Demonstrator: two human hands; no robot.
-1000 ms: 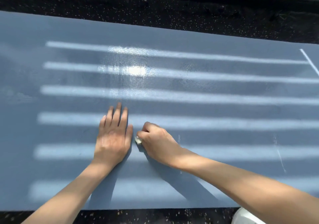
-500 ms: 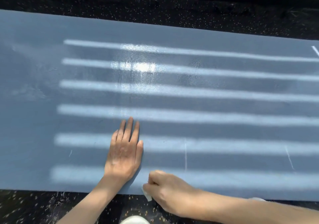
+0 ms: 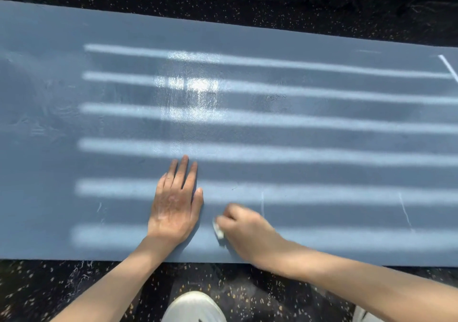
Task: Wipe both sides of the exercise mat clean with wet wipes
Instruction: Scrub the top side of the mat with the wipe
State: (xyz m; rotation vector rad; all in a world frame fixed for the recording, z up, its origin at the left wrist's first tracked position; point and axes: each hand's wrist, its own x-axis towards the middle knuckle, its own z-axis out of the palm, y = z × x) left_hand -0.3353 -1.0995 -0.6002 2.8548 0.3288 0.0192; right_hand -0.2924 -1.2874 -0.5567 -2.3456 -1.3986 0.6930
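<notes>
A white shoe (image 3: 193,306) stood nearest on the speckled floor (image 3: 49,292). Beyond it, near the blue mat's (image 3: 322,133) front edge, the left hand (image 3: 176,207) lay flat, fingers straight. Just beside it the right hand (image 3: 247,232) clutched a wadded wet wipe (image 3: 218,231) against the mat.

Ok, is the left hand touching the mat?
Touching: the head view shows the left hand lying flat, palm down, on the exercise mat.

Blue exercise mat (image 3: 322,133) lies flat on dark speckled floor (image 3: 223,4), crossed by sunlit stripes. Left hand (image 3: 174,206) rests palm-down on the mat near its front edge, fingers straight. Right hand (image 3: 247,232), just beside it, grips a folded wet wipe (image 3: 218,230) against the mat. Glossy patch (image 3: 190,88) farther up. White shoe (image 3: 194,306) below.
</notes>
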